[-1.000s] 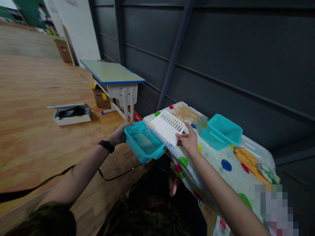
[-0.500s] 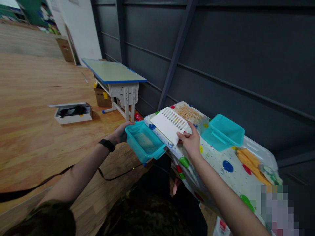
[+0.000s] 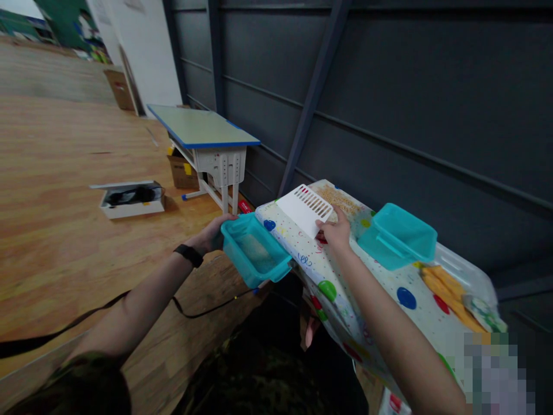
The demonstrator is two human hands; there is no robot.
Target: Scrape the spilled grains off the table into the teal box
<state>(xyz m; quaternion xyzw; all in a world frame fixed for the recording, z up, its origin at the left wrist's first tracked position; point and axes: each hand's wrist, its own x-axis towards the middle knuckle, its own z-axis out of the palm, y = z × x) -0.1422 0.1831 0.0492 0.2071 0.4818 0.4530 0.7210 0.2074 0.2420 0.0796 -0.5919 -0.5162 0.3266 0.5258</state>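
Right fingers first: the solid, unslotted end of the white slotted scoop (image 3: 300, 214) is pinched near its right corner by the right hand (image 3: 337, 230); the far fingertips are hidden, so their wrap can't be told; the teal tub (image 3: 235, 256) is clasped at its left end by the left hand (image 3: 212, 231), most of those fingers being out of sight too.

The scoop is poised over the tablecloth (image 3: 285, 239), slots toward the scattered grains (image 3: 343, 199); whether the cloth is touched can't be made out; the tub is held at the table's edge, fine pale stuff (image 3: 257, 249) lying in its bottom.

For a clean job — just a judgement here — the blade should be laid flat and drawn lightly, since thin cloth would probably ruck up; short strokes are better, and the tub's rim is best tucked tight under the edge so nothing gets dropped down the gap; tilting should be avoided — the second teal tub (image 3: 389, 253), farther right, could be clipped by a wide elbow swing.
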